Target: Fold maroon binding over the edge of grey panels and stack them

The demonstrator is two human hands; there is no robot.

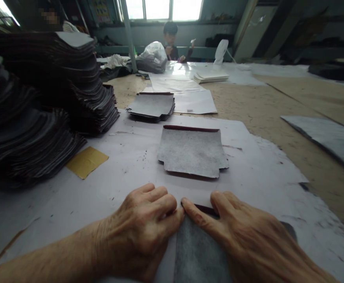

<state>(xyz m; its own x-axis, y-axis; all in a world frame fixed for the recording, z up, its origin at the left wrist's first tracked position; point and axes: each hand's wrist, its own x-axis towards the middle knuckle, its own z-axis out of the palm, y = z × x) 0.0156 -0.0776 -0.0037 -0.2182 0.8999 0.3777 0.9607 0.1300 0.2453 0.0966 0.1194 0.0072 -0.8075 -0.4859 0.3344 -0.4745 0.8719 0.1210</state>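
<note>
My left hand [144, 226] and my right hand [242, 239] lie side by side on a grey felt-like cut piece with a dark red edge [198, 251] at the near edge of the table. The left hand's fingers are curled, pressing down on the white paper beside the piece. The right hand's fingers are stretched flat over the piece's top edge, thumb tip touching the left hand. Just beyond lies another grey piece with a dark red edge [192, 151], apart from both hands.
Tall stacks of dark cut pieces [42, 102] fill the left. A small stack of grey pieces [151, 106] lies further back. A yellow paper scrap [87, 161] sits at left. White paper sheets [124, 157] cover the table. A person [172, 43] sits at the far end.
</note>
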